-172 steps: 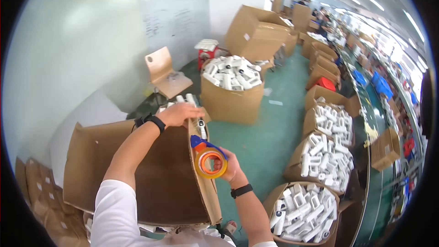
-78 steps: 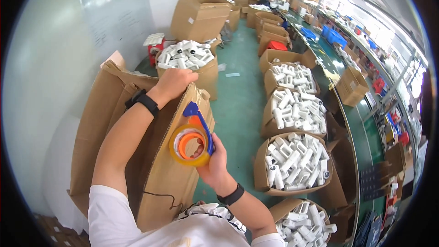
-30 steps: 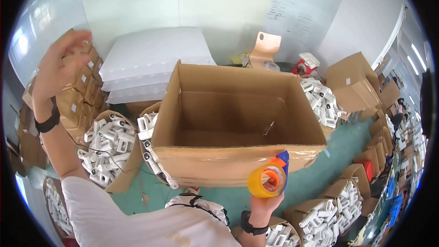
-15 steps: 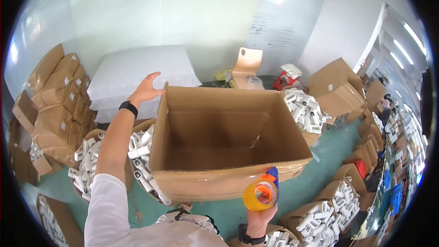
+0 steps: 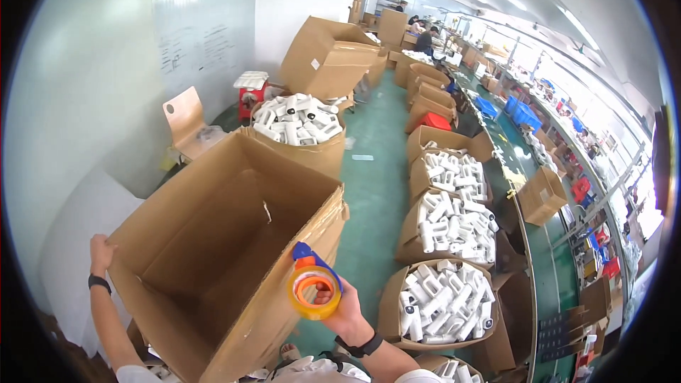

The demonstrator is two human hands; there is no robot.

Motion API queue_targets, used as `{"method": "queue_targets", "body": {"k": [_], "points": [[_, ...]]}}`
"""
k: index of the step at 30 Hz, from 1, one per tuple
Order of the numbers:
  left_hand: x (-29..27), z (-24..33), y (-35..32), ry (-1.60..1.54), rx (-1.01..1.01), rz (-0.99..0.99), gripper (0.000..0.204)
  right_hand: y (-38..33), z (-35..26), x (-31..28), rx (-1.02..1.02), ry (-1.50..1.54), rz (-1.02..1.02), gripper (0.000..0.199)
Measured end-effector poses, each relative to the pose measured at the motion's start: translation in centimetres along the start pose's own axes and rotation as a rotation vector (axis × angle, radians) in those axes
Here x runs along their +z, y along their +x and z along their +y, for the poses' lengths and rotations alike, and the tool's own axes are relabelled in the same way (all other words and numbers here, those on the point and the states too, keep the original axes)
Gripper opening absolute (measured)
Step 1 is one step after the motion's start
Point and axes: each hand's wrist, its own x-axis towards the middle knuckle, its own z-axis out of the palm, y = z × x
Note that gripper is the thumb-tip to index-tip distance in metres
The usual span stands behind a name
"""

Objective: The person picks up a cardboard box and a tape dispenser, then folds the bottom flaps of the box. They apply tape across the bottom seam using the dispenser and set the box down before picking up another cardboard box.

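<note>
The large open brown cardboard box [image 5: 220,241] under my left hand [image 5: 101,252] is matt corrugated board, its inner walls dull and slightly fibrous, its top edges rough. My right hand [image 5: 346,310] grips an orange tape dispenser with a blue plastic handle [image 5: 313,289]; the plastic is smooth and semi-glossy, and the tape roll on it looks translucent and shiny. The white moulded plastic parts [image 5: 440,305] in the neighbouring carton look smooth, with a low sheen. The green floor [image 5: 372,198] is a smooth, painted, faintly reflective surface. The pale wall [image 5: 106,85] is matt.
</note>
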Motion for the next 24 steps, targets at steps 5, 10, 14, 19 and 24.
{"method": "queue_targets", "body": {"k": [5, 10, 14, 19, 24], "points": [[-4.4, 0.5, -2.9, -0.015, -0.092, 0.193, 0.026, -0.1, -1.7, 0.8, -0.039, 0.088, -0.062, 0.026], [-9.2, -1.9, -10.3, -0.114, -0.175, 0.356, 0.024, 1.2, -5.5, 4.0, -0.111, -0.002, -0.193, 0.026], [-13.6, -1.1, -20.4, -0.230, -0.346, 0.419, 0.023, 3.6, -5.3, 6.2, -0.161, -0.071, -0.249, 0.024], [-10.6, 6.1, -33.2, -0.547, -0.456, 0.570, 0.020, 9.8, -6.9, 7.0, 0.024, -0.120, -0.467, 0.023], [-7.4, 17.5, -46.4, -0.399, -0.580, 0.359, 0.019, 15.0, -6.4, 5.6, 0.191, -0.237, -0.556, 0.024]]}}
